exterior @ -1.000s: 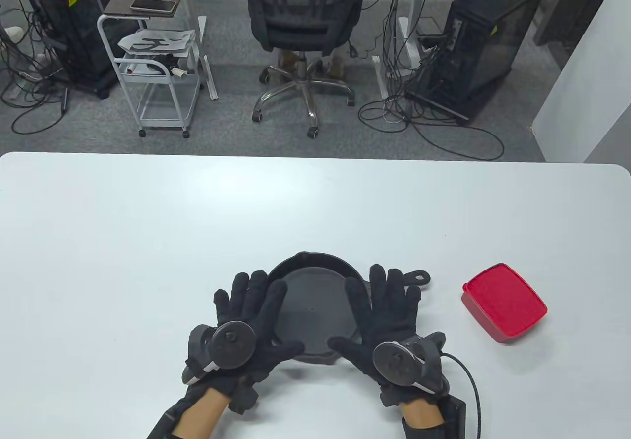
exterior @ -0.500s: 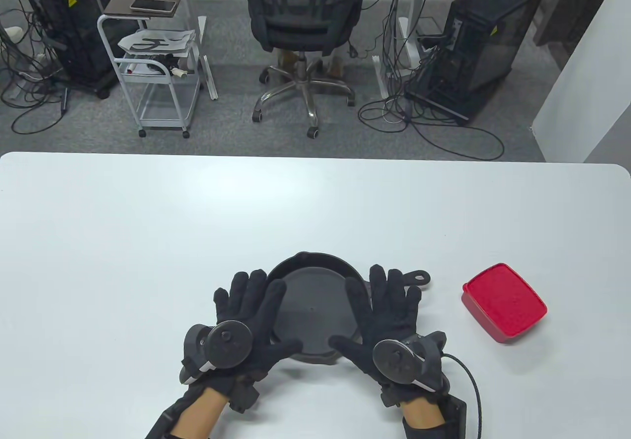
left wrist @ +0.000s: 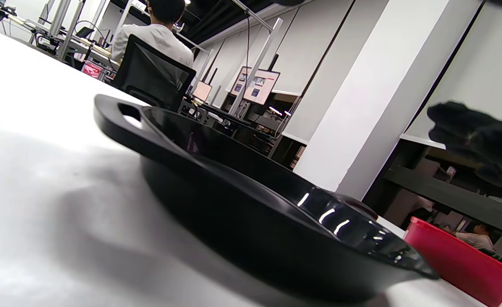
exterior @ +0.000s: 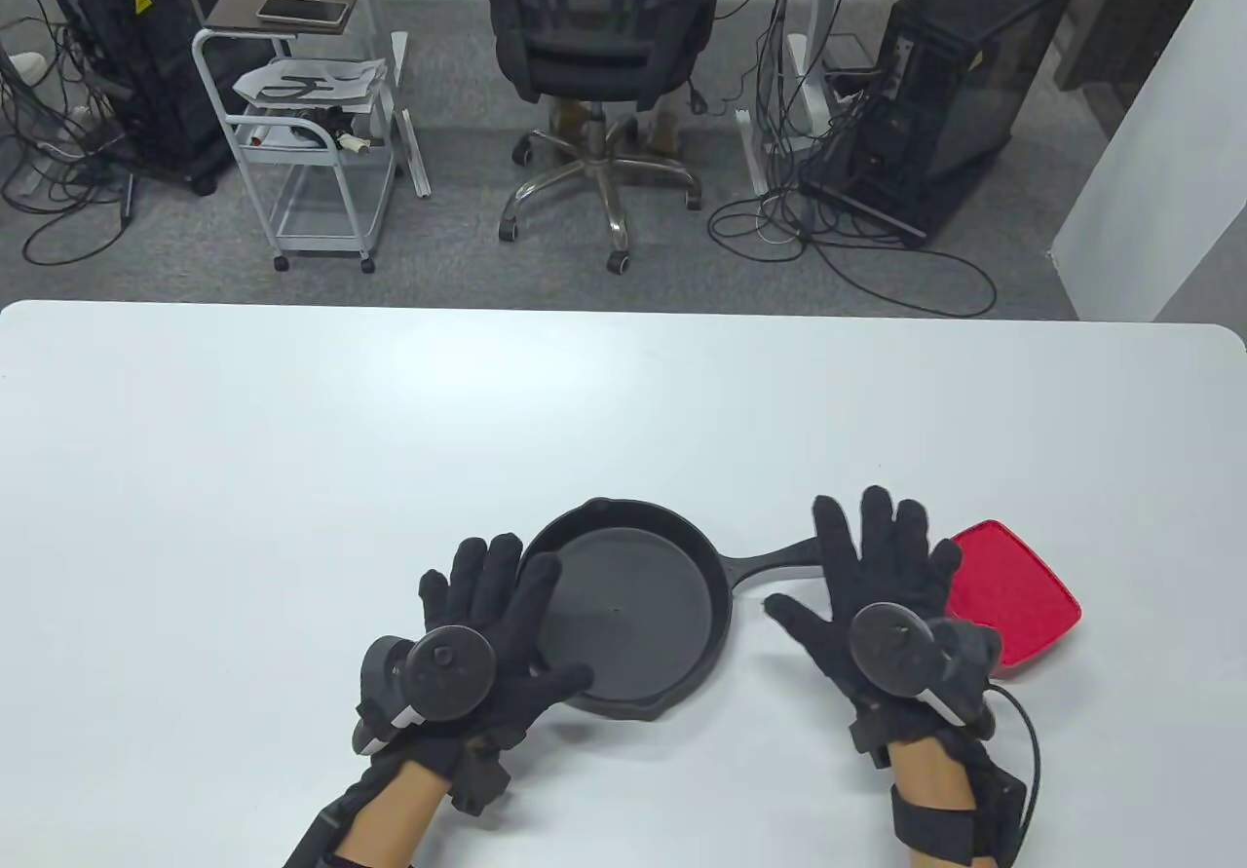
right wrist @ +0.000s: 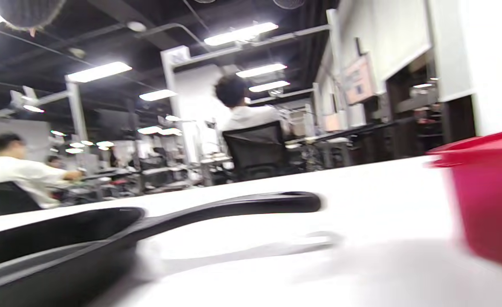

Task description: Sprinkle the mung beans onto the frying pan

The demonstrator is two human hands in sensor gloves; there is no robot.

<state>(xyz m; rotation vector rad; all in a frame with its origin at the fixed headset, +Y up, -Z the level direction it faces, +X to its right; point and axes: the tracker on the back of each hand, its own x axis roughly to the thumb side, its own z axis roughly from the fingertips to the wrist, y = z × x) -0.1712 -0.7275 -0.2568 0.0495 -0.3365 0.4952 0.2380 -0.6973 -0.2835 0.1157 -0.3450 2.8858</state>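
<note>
The black frying pan (exterior: 633, 615) sits on the white table (exterior: 390, 439) near its front edge, handle (exterior: 774, 563) pointing right. I see no beans in the pan. My left hand (exterior: 492, 605) lies open with fingers spread over the pan's left rim. My right hand (exterior: 867, 566) is open and spread over the end of the handle, covering the left side of the red container (exterior: 1018, 595). It holds nothing. The left wrist view shows the pan (left wrist: 242, 204) and the container (left wrist: 460, 260) from the side. The right wrist view shows the handle (right wrist: 242, 204) and the container (right wrist: 485, 192).
A cable (exterior: 1023, 741) trails from my right wrist across the table's front right. Beyond the far table edge stand an office chair (exterior: 594, 30), a white cart (exterior: 312, 128) and computer towers on the floor.
My right hand has left the pan's right rim and moved right, over the handle end and toward the red container. My left hand has barely moved.
</note>
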